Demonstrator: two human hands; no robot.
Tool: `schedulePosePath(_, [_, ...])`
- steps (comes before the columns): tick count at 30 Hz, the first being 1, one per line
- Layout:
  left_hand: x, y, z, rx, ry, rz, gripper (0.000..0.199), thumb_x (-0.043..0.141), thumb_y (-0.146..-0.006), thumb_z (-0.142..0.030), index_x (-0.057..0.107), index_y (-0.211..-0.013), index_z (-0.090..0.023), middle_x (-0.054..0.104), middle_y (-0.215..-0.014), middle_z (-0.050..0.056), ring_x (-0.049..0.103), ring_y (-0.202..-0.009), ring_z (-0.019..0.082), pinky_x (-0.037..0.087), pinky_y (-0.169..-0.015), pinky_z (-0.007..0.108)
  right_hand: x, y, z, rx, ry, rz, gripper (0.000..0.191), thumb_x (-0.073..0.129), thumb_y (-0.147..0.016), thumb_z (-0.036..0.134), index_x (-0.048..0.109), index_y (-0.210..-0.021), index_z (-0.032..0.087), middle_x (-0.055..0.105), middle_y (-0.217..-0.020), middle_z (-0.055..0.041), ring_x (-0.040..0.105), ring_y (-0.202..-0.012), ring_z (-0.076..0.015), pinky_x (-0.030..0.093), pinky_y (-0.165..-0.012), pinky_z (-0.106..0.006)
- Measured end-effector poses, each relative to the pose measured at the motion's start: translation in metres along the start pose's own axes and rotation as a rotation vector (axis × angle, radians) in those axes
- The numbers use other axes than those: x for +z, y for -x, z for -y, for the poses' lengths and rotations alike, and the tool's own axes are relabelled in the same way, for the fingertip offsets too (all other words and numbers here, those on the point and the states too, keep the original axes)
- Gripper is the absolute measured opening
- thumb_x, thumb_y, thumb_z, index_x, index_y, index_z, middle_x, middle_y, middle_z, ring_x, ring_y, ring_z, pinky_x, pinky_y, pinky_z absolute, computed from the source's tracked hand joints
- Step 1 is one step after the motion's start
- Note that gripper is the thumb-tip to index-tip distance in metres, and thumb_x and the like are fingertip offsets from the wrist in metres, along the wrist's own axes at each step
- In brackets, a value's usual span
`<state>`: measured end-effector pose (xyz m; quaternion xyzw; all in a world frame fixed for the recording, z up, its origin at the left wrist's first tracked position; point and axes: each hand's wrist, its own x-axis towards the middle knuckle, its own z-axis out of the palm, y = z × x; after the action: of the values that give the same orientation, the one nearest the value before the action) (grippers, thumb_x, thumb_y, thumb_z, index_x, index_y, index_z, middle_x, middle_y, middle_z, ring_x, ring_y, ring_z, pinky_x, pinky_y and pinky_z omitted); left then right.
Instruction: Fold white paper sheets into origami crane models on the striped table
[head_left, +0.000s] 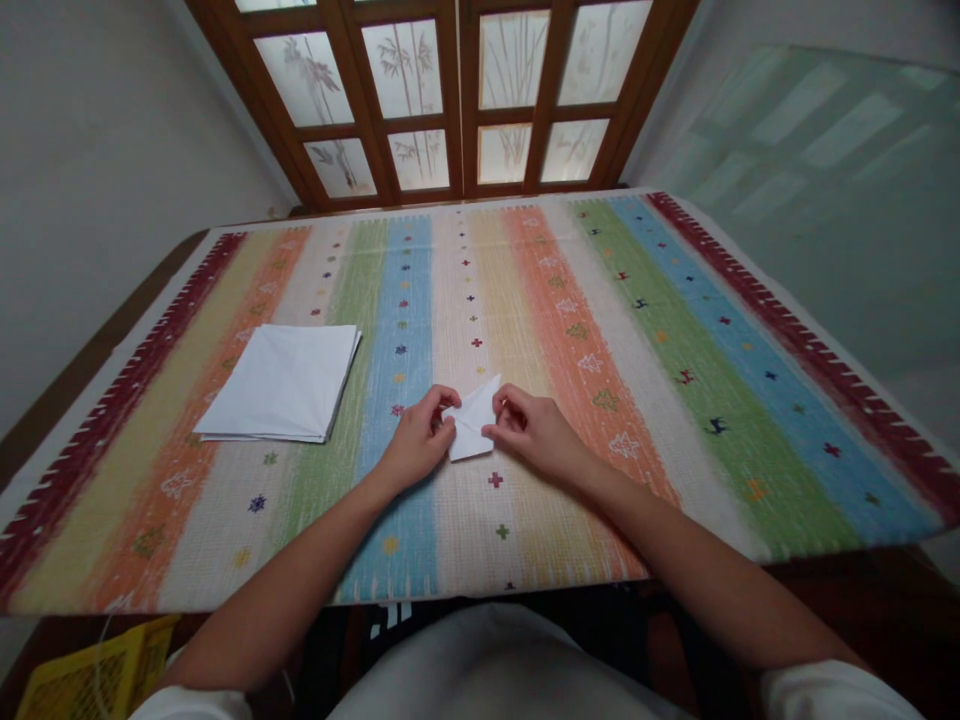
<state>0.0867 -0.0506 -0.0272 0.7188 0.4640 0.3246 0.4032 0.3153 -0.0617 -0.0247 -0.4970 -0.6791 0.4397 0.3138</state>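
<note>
A small folded white paper (pixel 472 424) with a pointed tip at its upper right is held between both hands, low over the striped tablecloth. My left hand (pixel 424 436) pinches its left edge with curled fingers and thumb. On the right edge, my right hand (pixel 534 430) has its thumb and bent fingers closed on the same paper. To the left lies a stack of white paper sheets (pixel 281 383), slightly uneven at its edges.
The table is covered by a striped, patterned cloth (pixel 630 360). Wooden doors with paned glass (pixel 461 110) stand beyond its far edge. A glass panel (pixel 817 200) is at the right, and a yellow plastic basket (pixel 97 672) sits below the table at lower left.
</note>
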Motion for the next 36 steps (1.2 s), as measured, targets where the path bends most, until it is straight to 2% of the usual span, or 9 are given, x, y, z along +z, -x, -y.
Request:
schedulePosePath(4, [0.000,-0.001,0.001,0.112,-0.223,0.054,0.026,0.049,-0.090,-0.008,0.067,-0.105,-0.019,0.065,-0.080,0.000,0.056,-0.071,0.016,0.047,-0.072,0.030,-0.006,0.001,0.000,-0.170,0.301,0.036,0.016,0.082,-0.089,0.027,0.073,-0.102,0.023,0.064,-0.088,-0.0019,0.058,-0.080,-0.0187,0.043,-0.074,-0.032])
schedulePosePath(9, [-0.001,-0.002,0.001,0.254,-0.362,0.051,0.020,0.057,-0.094,-0.009,0.071,-0.103,-0.020,0.073,-0.118,0.010,0.063,-0.107,0.026,0.051,-0.098,0.046,-0.012,-0.003,-0.006,-0.374,0.400,0.145,0.013,0.087,-0.088,0.026,0.083,-0.099,0.024,0.070,-0.106,-0.0085,0.062,-0.104,-0.0259,0.046,-0.092,-0.040])
schedulePosePath(15, [-0.005,0.007,-0.011,0.210,-0.328,0.106,0.017,0.065,-0.099,-0.030,0.070,-0.111,-0.019,0.066,-0.118,0.010,0.067,-0.088,0.019,0.056,-0.084,0.036,-0.009,-0.009,-0.012,-0.330,0.374,0.135,0.007,0.077,-0.097,0.028,0.083,-0.097,0.023,0.077,-0.098,-0.0076,0.067,-0.097,-0.0241,0.046,-0.091,-0.039])
schedulePosePath(19, [-0.006,0.009,-0.014,0.207,-0.407,0.105,0.026,0.075,-0.093,-0.042,0.072,-0.105,-0.019,0.067,-0.118,0.010,0.069,-0.092,0.022,0.056,-0.081,0.037,-0.006,-0.009,-0.010,-0.196,0.263,0.054,0.011,0.075,-0.097,0.029,0.079,-0.106,0.023,0.076,-0.091,-0.0048,0.066,-0.084,-0.0202,0.047,-0.080,-0.033])
schedulePosePath(25, [-0.006,0.006,-0.006,0.204,-0.446,0.107,0.032,0.056,-0.105,-0.034,0.074,-0.083,-0.019,0.073,-0.102,0.009,0.069,-0.088,0.022,0.056,-0.083,0.037,-0.008,-0.008,-0.009,-0.232,0.167,0.103,0.010,0.075,-0.096,0.028,0.077,-0.088,0.021,0.072,-0.092,-0.0045,0.065,-0.082,-0.0177,0.048,-0.078,-0.031])
schedulePosePath(27, [-0.006,0.007,-0.004,0.222,-0.430,0.098,0.026,0.061,-0.102,-0.032,0.074,-0.084,-0.019,0.072,-0.100,0.008,0.069,-0.087,0.021,0.057,-0.082,0.036,-0.007,-0.008,-0.009,-0.223,0.166,0.082,0.004,0.078,-0.092,0.024,0.078,-0.095,0.022,0.071,-0.098,-0.0049,0.064,-0.083,-0.0175,0.050,-0.080,-0.032])
schedulePosePath(28, [-0.006,0.007,-0.004,0.224,-0.419,0.090,0.020,0.064,-0.100,-0.031,0.075,-0.087,-0.020,0.072,-0.101,0.008,0.068,-0.087,0.021,0.057,-0.082,0.036,-0.006,-0.009,-0.010,-0.208,0.168,0.054,0.012,0.081,-0.090,0.022,0.079,-0.102,0.022,0.070,-0.101,-0.0053,0.064,-0.084,-0.0177,0.051,-0.080,-0.032])
schedulePosePath(31, [-0.006,0.008,-0.002,0.212,-0.405,0.062,0.010,0.069,-0.095,-0.025,0.074,-0.103,-0.020,0.071,-0.113,0.009,0.069,-0.096,0.023,0.058,-0.089,0.040,-0.003,-0.010,-0.013,-0.170,0.191,-0.009,0.034,0.085,-0.085,0.018,0.078,-0.118,0.023,0.069,-0.108,-0.0073,0.064,-0.091,-0.0198,0.053,-0.085,-0.035])
schedulePosePath(36, [-0.004,0.006,0.002,0.207,-0.408,0.078,0.011,0.071,-0.092,-0.020,0.071,-0.103,-0.020,0.067,-0.131,0.013,0.066,-0.117,0.029,0.054,-0.105,0.050,-0.002,-0.010,-0.015,-0.192,0.252,0.033,0.025,0.081,-0.091,0.018,0.082,-0.115,0.023,0.070,-0.110,-0.0100,0.065,-0.098,-0.0227,0.053,-0.090,-0.039])
